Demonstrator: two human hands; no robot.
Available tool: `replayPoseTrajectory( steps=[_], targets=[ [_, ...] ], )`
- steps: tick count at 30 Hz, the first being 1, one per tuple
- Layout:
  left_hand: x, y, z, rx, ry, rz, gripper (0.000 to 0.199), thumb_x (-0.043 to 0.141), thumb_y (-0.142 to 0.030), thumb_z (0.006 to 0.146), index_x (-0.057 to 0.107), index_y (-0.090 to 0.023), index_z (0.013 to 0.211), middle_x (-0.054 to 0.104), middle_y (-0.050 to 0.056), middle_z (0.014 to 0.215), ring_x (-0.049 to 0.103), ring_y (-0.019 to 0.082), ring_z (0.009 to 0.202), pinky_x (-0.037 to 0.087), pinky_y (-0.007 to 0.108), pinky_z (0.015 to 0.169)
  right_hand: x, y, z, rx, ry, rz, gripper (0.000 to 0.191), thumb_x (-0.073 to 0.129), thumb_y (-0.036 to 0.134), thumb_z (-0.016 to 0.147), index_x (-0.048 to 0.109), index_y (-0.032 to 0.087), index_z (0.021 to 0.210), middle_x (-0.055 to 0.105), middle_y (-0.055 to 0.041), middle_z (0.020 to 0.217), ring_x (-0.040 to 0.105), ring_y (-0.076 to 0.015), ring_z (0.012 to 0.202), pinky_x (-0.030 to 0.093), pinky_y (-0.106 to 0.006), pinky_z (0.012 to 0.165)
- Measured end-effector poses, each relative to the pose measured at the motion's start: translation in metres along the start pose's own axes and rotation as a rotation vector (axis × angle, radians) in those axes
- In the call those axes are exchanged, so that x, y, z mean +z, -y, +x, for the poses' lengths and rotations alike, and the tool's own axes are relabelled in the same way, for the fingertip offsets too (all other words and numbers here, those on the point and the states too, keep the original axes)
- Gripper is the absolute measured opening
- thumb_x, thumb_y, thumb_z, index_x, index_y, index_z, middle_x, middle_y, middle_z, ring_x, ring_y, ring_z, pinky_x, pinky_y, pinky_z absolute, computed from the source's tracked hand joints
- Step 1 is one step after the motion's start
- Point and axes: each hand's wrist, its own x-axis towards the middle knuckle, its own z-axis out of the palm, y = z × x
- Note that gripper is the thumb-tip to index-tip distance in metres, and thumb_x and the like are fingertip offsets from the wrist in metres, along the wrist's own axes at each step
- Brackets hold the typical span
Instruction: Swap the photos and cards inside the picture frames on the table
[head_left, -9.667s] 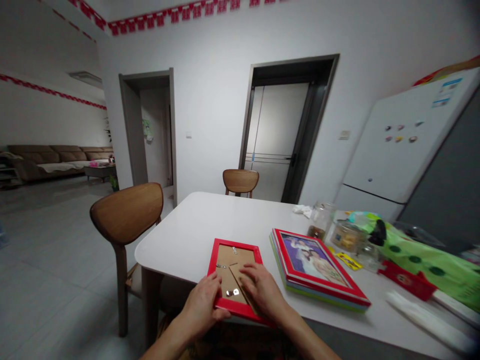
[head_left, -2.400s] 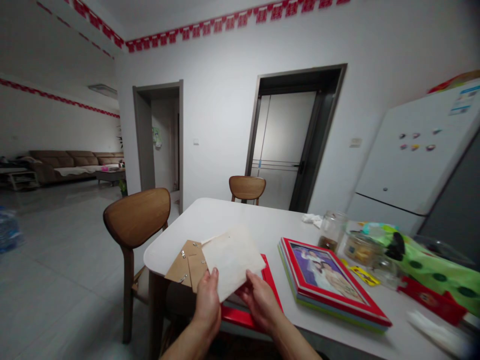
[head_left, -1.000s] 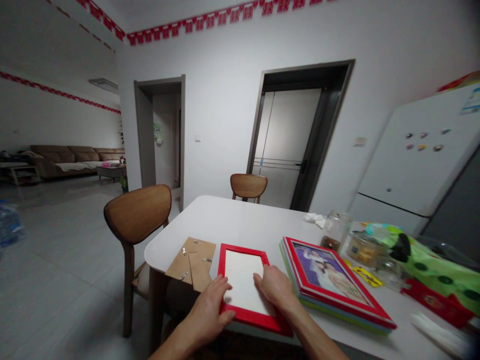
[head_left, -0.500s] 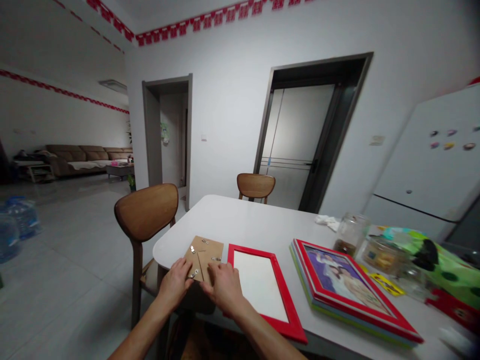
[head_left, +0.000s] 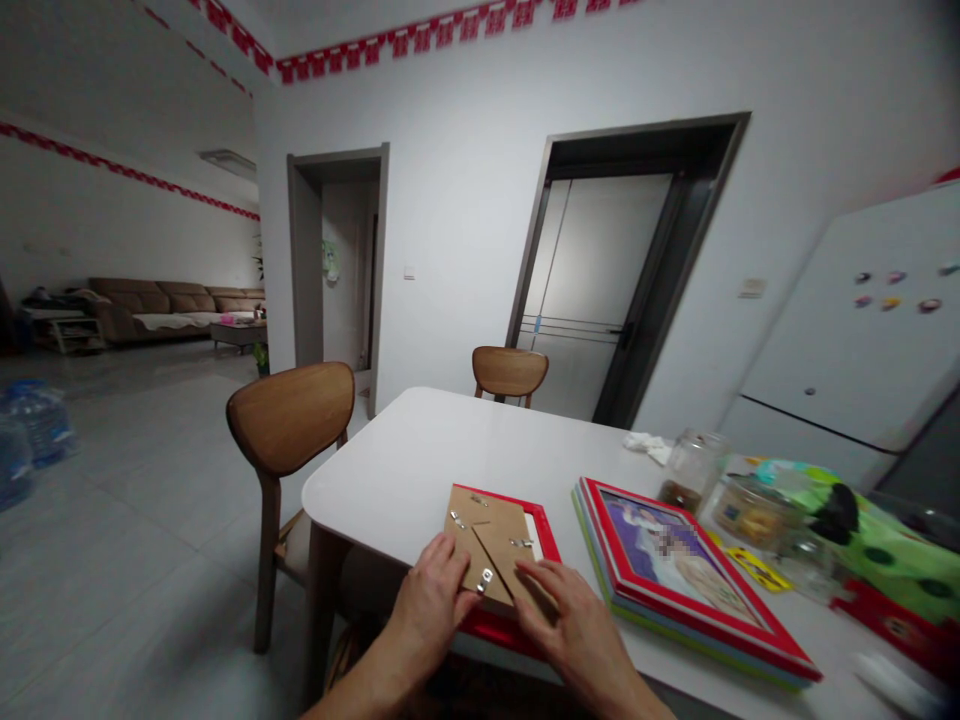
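Both of my hands grip a brown picture-frame backing board (head_left: 491,535) fitted with small metal clips and a diagonal stand flap. My left hand (head_left: 433,605) holds its near left edge, thumb on top. My right hand (head_left: 574,625) closes on its near right side. The board is over a red picture frame (head_left: 551,540) on the table and covers most of it. A strip of the frame's white inside shows at the right. Whether the board touches the frame, I cannot tell.
Right of my hands lies a stack of frames, its top red frame (head_left: 720,600) holding a photo. Beyond it are a glass jar (head_left: 694,465), a food container (head_left: 754,510) and a green bag (head_left: 892,550). Wooden chairs (head_left: 296,415) stand by the white table (head_left: 420,440).
My hands have carried the backing board rightward from beside the red frame to over it. The frame is now largely covered. The view has shifted slightly.
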Motion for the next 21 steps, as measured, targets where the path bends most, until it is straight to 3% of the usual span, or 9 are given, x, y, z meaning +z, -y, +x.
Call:
replayPoseTrajectory(
  steps=[5,10,13,18,21],
  targets=[
    [0.020,-0.012,0.003,-0.013,0.102,-0.002,0.032,0.056,-0.016,0.068,0.055,-0.019,0.100,0.051,0.009,0.115,0.043,0.025,0.109,0.035,0.036,0.092,-0.007,-0.028,-0.009,0.060,0.028,-0.016,0.029,0.056,0.034,0.063,0.064,0.024,0.089,0.062,-0.0057,0.092,0.053,-0.0220,0.087,0.038,-0.034,0.082],
    [0.020,-0.011,0.009,0.028,0.142,0.085,0.019,0.053,-0.018,0.072,0.058,-0.018,0.091,0.057,0.009,0.104,0.048,0.024,0.100,0.032,0.039,0.091,0.003,-0.037,-0.003,0.020,0.065,-0.230,0.030,0.053,0.032,0.065,0.063,0.024,0.092,0.060,-0.0069,0.098,0.049,-0.0229,0.091,0.036,-0.034,0.083],
    [0.016,-0.009,0.007,0.066,0.169,0.097,0.011,0.052,-0.022,0.075,0.060,-0.019,0.081,0.060,0.007,0.098,0.051,0.023,0.097,0.031,0.041,0.091,0.008,-0.037,-0.001,-0.007,0.053,-0.303,0.029,0.050,0.030,0.068,0.063,0.021,0.093,0.058,-0.0089,0.100,0.047,-0.0234,0.093,0.036,-0.034,0.082],
    [0.011,0.001,-0.001,0.084,0.245,0.067,0.039,0.063,-0.033,0.066,0.055,-0.015,0.100,0.046,0.014,0.122,0.036,0.028,0.115,0.024,0.044,0.097,0.007,-0.025,-0.003,-0.085,0.105,-0.384,0.028,0.044,0.030,0.075,0.060,0.023,0.096,0.054,-0.0093,0.104,0.046,-0.0227,0.095,0.036,-0.035,0.079],
    [0.008,0.005,-0.002,0.066,0.272,0.035,0.038,0.066,-0.029,0.062,0.057,-0.015,0.097,0.045,0.014,0.123,0.035,0.027,0.116,0.025,0.042,0.098,0.009,-0.011,-0.004,-0.201,0.180,-0.386,0.029,0.041,0.032,0.077,0.056,0.031,0.103,0.049,-0.0056,0.114,0.041,-0.0226,0.103,0.032,-0.037,0.083]
  ],
)
